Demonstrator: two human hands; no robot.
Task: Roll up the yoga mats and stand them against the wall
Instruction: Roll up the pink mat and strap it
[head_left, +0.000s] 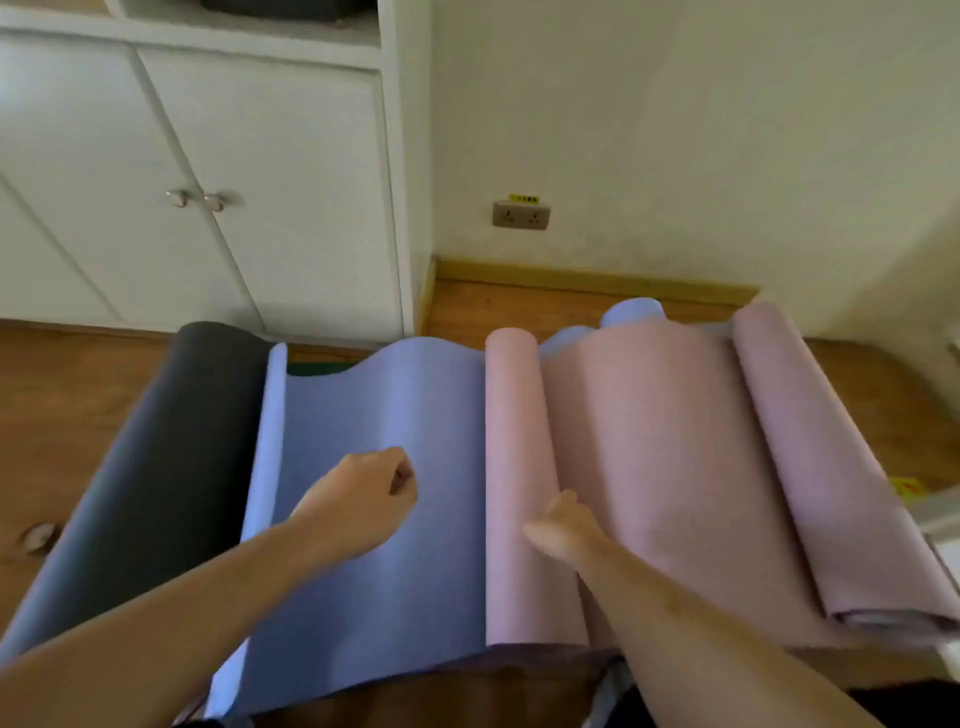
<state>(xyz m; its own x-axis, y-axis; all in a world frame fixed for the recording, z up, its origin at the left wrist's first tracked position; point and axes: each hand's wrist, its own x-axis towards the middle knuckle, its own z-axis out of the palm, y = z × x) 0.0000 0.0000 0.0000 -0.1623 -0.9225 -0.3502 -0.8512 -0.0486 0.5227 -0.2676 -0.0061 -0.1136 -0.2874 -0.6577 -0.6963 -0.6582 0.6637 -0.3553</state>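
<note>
Three yoga mats lie side by side on the wooden floor. A dark grey mat (156, 457) is at the left, a blue mat (384, 415) in the middle, a pink mat (665, 441) at the right. The pink mat's left edge curls into a loose roll (511, 441) and its right edge folds over. My left hand (363, 493) hovers over the blue mat with fingers curled and nothing in them. My right hand (566, 525) presses on the pink mat beside the curled edge, its fingers tucked into the fold.
White cabinet doors (249, 208) stand at the back left. A cream wall (675, 130) with a socket (521, 214) and wooden skirting runs behind the mats. Bare wooden floor (62, 405) lies at the left. A yellow-marked object (906, 488) sits at the right edge.
</note>
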